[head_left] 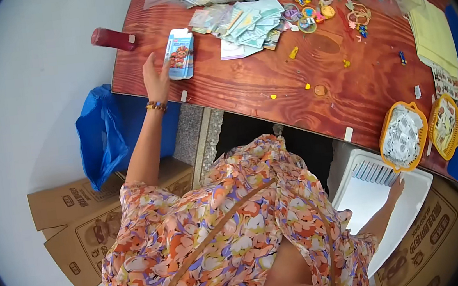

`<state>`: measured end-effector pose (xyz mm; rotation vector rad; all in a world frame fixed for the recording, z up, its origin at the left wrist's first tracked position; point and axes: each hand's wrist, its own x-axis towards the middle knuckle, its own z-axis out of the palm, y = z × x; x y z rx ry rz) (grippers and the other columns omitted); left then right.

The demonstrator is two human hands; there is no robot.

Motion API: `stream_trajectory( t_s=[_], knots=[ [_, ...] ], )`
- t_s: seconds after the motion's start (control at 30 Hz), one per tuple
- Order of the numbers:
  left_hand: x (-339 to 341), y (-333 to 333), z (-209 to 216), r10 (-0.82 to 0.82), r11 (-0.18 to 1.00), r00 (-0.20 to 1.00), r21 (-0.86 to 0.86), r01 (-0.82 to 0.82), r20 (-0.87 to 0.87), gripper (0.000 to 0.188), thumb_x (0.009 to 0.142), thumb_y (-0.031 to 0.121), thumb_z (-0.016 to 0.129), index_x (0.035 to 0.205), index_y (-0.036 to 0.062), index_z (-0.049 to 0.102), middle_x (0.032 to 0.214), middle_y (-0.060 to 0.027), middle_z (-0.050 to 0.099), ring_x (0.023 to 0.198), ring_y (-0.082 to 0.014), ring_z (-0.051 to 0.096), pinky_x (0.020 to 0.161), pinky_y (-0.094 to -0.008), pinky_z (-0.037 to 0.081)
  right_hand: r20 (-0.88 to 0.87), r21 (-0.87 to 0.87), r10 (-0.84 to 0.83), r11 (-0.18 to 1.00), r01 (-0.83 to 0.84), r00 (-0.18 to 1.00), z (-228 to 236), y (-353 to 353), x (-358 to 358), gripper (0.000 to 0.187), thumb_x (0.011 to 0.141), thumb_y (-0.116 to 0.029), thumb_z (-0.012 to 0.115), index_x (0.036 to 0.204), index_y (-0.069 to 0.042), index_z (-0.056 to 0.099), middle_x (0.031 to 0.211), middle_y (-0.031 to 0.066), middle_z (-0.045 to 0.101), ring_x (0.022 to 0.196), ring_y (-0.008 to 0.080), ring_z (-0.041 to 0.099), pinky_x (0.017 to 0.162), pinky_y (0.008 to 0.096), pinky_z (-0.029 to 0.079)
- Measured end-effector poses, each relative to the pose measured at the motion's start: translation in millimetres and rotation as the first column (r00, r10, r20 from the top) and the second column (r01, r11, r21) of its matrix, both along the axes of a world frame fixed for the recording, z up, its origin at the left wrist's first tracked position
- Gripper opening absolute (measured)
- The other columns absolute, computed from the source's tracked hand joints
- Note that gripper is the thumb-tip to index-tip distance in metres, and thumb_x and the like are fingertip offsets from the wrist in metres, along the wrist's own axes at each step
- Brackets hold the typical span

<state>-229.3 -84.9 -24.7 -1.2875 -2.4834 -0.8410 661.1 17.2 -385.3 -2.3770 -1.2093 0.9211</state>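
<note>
Risk: small blue carton (pixel 180 58) could slide off bench (pixel 223 90) edge if my left hand (pixel 157 77) knocks it; sweep toward 11 o'clock could catch dark red bottle (pixel 113 38). Orange basket (pixel 405 168) could tip, spilling white packets (pixel 403 131), if my right hand (pixel 396 192) bumps its near end. Carton lies at 2 o'clock from left hand, beside fingers, contact unclear. Left: fingers spread, gripping nothing. Right: over white bin (pixel 361 201), basket at 1 o'clock; fingers partly hidden, grip can't tell.
</note>
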Motion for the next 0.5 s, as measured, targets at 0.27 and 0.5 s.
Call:
stream_trajectory(
  t_s=[0.27,0.5],
  knots=[
    [8.7,49.1,-10.7,0.047,0.948,0.989,-0.317,0.001,0.144,0.1,0.071,0.043,0.085,0.14,-0.0126,0.039,0.128,-0.0323,0.056,0.12,-0.039,0.057,0.097,-0.0434,0.047,0.387,-0.005,0.227,0.97,-0.244,0.894,96.2,-18.9,20.1,0.056,0.103,-0.036,0.043,0.141,0.004,0.046,0.142,0.0266,0.05,0.129,0.0386,0.051,0.109,0.0435,0.04],
    [18.4,43.0,-12.1,0.041,0.97,0.992,-0.244,-0.011,0.119,0.096,0.073,0.042,0.084,0.141,-0.0101,0.041,0.128,-0.0286,0.059,0.118,-0.0355,0.061,0.095,-0.0406,0.05,0.133,0.315,-0.079,0.948,0.033,0.988,173.7,-31.5,-58.0,0.048,0.105,-0.025,0.042,0.146,0.001,0.04,0.135,0.0247,0.057,0.121,0.036,0.059,0.101,0.0441,0.048]
  ],
)
